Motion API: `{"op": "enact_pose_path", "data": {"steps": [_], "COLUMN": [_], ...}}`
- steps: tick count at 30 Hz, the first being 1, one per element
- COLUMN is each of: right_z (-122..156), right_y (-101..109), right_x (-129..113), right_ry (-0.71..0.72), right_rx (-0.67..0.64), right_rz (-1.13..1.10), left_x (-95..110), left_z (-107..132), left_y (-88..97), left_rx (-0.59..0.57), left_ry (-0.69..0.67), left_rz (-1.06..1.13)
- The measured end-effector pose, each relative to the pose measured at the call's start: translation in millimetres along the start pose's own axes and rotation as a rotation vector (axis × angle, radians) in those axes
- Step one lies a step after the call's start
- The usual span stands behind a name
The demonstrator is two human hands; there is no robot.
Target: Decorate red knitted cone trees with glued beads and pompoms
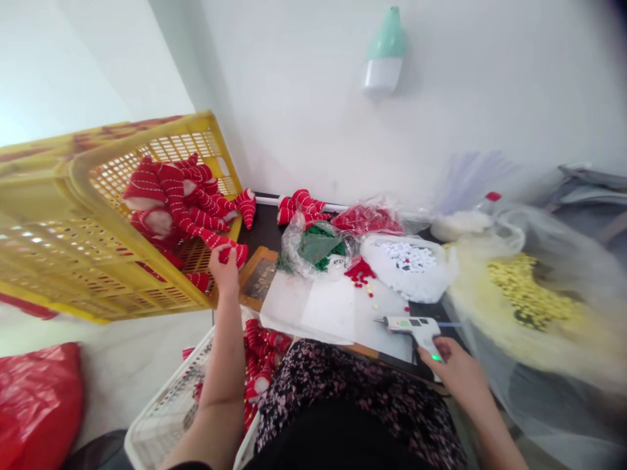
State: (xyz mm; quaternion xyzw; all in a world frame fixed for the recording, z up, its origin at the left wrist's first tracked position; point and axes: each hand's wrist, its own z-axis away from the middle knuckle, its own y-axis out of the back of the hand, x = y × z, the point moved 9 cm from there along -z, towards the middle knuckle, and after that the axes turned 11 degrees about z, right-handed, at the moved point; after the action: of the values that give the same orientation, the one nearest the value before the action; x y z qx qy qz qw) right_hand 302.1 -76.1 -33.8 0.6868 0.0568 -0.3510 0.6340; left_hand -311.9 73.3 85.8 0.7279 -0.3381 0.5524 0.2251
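Left hand pinches one red striped knit piece from the heaped yellow crate, while the right hand grip wraps the glue gun on the counter.

The yellow crate and the red bag run off the left edge. The striped red piece hides part of the left grip clasping it. The right grip covers the glue gun handle. The clear bags at right are blurred, and the forearm half hides the white basket.
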Motion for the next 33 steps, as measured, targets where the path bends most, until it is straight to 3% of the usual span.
{"op": "enact_pose_path", "data": {"steps": [1, 3, 6, 10, 13, 17, 21, 28, 33], "right_z": [-0.2, 1.0, 7.1, 18.4, 25.6, 32.8, 31.4, 15.2, 8.7], "right_y": [3.0, 8.8, 14.1, 17.3, 15.1, 13.3, 7.7, -14.4, -27.6], "right_x": [-1.2, -9.0, -28.1, -53.4, -79.0, -95.0, -91.9, -107.0, -121.1], "right_ry": [-0.034, -0.059, -0.052, -0.045, 0.063, 0.147, 0.126, 0.082, 0.099], "right_rx": [0.012, 0.03, 0.03, 0.023, -0.09, -0.188, -0.201, -0.163, -0.107], "right_rz": [-0.055, -0.182, -0.44, -0.742, -0.821, -0.823, -0.772, -0.944, -0.756], "left_x": [2.3, 4.9, 11.1, 4.4, -5.3, -20.2, -34.6, -33.7, -26.1], "left_z": [19.7, 61.9, 125.1, 195.7, 233.6, 248.1, 246.8, 247.5, 254.6], "left_y": [-5.2, -30.4, -70.2, -116.6, -153.7, -195.7, -221.1, -230.0, -229.2], "left_rx": [-0.017, -0.169, -0.363, -0.504, -0.634, -0.663, -0.662, -0.781, -0.787], "left_ry": [0.02, 0.158, 0.425, 0.81, 1.005, 1.06, 1.074, 0.903, 0.85], "left_rz": [0.18, 0.517, 0.803, 0.87, 0.833, 0.822, 0.796, 0.738, 0.737]}}
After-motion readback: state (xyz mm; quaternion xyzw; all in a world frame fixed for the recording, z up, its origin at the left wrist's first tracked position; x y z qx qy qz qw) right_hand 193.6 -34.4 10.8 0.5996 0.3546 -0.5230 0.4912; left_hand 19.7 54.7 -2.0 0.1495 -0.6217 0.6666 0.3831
